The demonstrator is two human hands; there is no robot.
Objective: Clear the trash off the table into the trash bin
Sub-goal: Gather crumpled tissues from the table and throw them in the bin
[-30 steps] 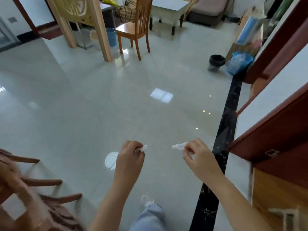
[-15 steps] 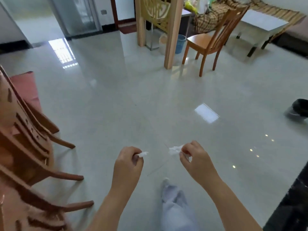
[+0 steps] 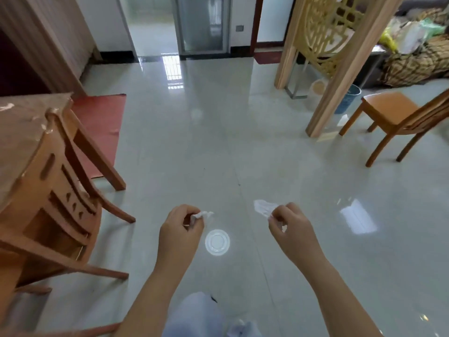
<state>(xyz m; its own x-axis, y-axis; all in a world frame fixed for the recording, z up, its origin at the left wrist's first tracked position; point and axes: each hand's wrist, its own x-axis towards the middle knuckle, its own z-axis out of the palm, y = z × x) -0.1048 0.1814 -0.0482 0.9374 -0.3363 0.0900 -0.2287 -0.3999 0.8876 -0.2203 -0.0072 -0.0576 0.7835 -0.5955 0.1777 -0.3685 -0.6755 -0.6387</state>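
My left hand (image 3: 181,231) is closed on a small scrap of white tissue (image 3: 205,214) that pokes out past the fingers. My right hand (image 3: 289,228) pinches a larger piece of white tissue (image 3: 263,207). Both hands are held out over the glossy floor. A white plastic lid (image 3: 217,242) lies flat on the floor between and just below the hands. The table (image 3: 17,117), covered in clear film, stands at the far left. A blue mesh bin (image 3: 347,101) sits behind the lattice screen at the right.
A carved wooden chair (image 3: 48,210) stands close on my left against the table. A red mat (image 3: 99,127) lies beyond it. A wooden lattice screen (image 3: 340,57) and an orange chair (image 3: 398,122) are at the right. A doorway (image 3: 175,25) lies ahead.
The view has swung left: the black bin and dark threshold have left the frame, and the table, red mat and doorway have come in. Both hands still hold their tissue pieces.
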